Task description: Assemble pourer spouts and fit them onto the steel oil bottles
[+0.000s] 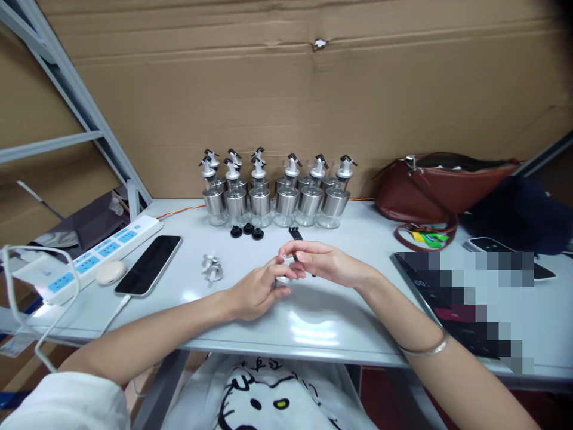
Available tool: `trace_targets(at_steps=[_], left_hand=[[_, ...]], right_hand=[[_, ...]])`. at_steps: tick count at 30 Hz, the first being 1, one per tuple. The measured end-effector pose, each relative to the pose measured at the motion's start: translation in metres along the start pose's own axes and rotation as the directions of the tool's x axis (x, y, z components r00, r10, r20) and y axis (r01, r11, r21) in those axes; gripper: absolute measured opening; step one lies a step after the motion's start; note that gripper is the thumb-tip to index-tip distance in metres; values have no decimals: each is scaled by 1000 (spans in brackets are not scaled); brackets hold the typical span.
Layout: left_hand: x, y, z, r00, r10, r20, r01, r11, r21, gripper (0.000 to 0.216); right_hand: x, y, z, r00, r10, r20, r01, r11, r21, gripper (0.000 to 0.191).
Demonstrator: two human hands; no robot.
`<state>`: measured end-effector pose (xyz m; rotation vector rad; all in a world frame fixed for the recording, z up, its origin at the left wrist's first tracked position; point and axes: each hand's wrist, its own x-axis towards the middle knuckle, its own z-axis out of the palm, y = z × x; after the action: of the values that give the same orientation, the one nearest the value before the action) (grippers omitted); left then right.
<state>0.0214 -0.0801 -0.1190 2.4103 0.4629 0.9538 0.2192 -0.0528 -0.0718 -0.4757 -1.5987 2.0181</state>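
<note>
My left hand (259,289) is closed around a silver pourer cap (283,280), mostly hidden by the fingers. Against it, my right hand (331,263) pinches a small black piece (295,258), apparently a lever. More black levers (295,233) lie just beyond the hands, partly covered by the right one. Left of my hands are several loose silver pourer caps (212,269). Three black stoppers (248,229) sit in front of glass-and-steel oil bottles (261,202). Several front bottles carry silver pourers with black levers; some rear bottle tops show bare glass.
A power strip (102,257), a round white case (111,273) and a phone (150,266) on a cable occupy the left. To the right are a brown bag (430,191), a tablet (447,310) and a dark cap (523,212). Cardboard (233,95) stands behind.
</note>
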Motion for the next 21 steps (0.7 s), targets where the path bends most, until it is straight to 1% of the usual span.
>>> trace_targets(at_steps=[4, 7, 8, 10, 12, 14, 15, 17, 18, 19, 21], left_hand=[[4, 4, -8, 999, -20, 34, 19, 999, 33, 20], [8, 7, -21, 995, -55, 77, 51, 997, 60, 34], [10, 8, -27, 993, -88, 77, 82, 994, 68, 40], [13, 9, -38, 981, -187, 47, 184, 981, 65, 47], [16, 10, -49, 959, -283, 21, 282, 959, 32, 45], [19, 11, -61, 938, -346, 29, 345, 938, 30, 43], [20, 11, -68, 922, -384, 43, 381, 923, 55, 41], [20, 10, -81, 871, -487, 70, 473, 867, 156, 39], [19, 10, -88, 831, -551, 74, 525, 822, 221, 41], [16, 9, -95, 783, -618, 71, 577, 764, 290, 46], [10, 7, -105, 677, -733, 65, 649, 636, 416, 65]], right_hand=[[-1, -2, 1, 1000, -19, -21, 19, 1000, 9, 31], [-2, -4, 0, 997, -47, -54, 49, 998, 45, 31], [-2, -5, 0, 996, -62, -66, 66, 996, 61, 31], [-2, -7, 0, 990, -99, -102, 109, 989, 99, 32], [-2, -9, 0, 980, -130, -154, 149, 981, 125, 30], [-1, -12, 0, 964, -152, -218, 183, 974, 130, 26], [-1, -13, -1, 956, -160, -247, 196, 972, 128, 25], [0, -14, -1, 939, -161, -303, 206, 971, 123, 23], [1, -15, -2, 931, -156, -330, 206, 971, 120, 23], [1, -15, -2, 924, -149, -353, 201, 973, 116, 23], [2, -14, -3, 916, -140, -377, 194, 975, 108, 22]])
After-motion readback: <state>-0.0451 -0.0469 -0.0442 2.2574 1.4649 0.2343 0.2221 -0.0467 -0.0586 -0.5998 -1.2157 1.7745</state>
